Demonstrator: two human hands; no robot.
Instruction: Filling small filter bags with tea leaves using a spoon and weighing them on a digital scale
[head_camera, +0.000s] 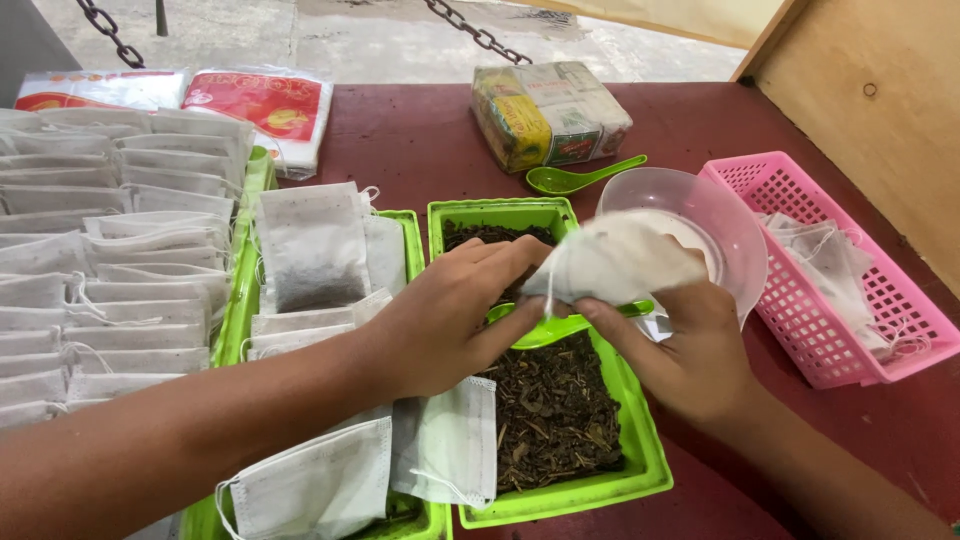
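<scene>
Over a green tray (640, 440) of dark dried leaves (555, 410), both my hands hold a small white filter bag (615, 258). My left hand (450, 315) pinches the bag's left edge and also grips the handle of a green plastic spoon (565, 325). My right hand (690, 345) supports the bag from below and from the right. The spoon's bowl lies just under the bag, partly hidden by my fingers.
Filled white bags lie in rows at the left (110, 250) and in a second green tray (405, 225). A clear plastic bowl (735, 225), a pink basket (860, 310) of empty bags, a second green spoon (580, 177) and wrapped packets (550, 115) stand on the red table (420, 140).
</scene>
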